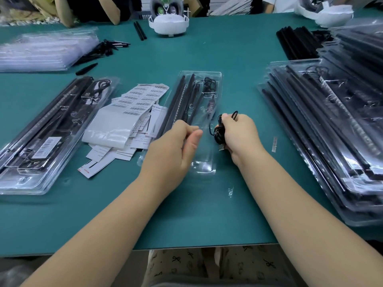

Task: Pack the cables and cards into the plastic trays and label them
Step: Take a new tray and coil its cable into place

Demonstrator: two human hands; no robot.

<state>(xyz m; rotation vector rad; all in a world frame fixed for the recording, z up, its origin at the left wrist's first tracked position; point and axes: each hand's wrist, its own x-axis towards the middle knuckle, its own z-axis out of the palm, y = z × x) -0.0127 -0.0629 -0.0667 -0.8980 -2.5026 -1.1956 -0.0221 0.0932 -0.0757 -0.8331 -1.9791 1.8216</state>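
A clear plastic tray (204, 164) lies lengthwise in the middle of the green table, holding black rods and a coiled cable in its far half. My right hand (240, 135) grips a black coiled cable (219, 131) just right of the tray. My left hand (176, 150) hovers over the tray's near left side, fingers loosely curled; whether it touches the rods I cannot tell. A heap of white cards and barcode labels (128, 119) lies left of the tray.
A closed, labelled tray (47, 133) lies at the left. Stacked filled trays (331, 129) crowd the right side. Empty clear trays (45, 50) and loose black spikes (99, 52) sit far left, black rods (296, 42) far right. A white headset (169, 22) stands at the back.
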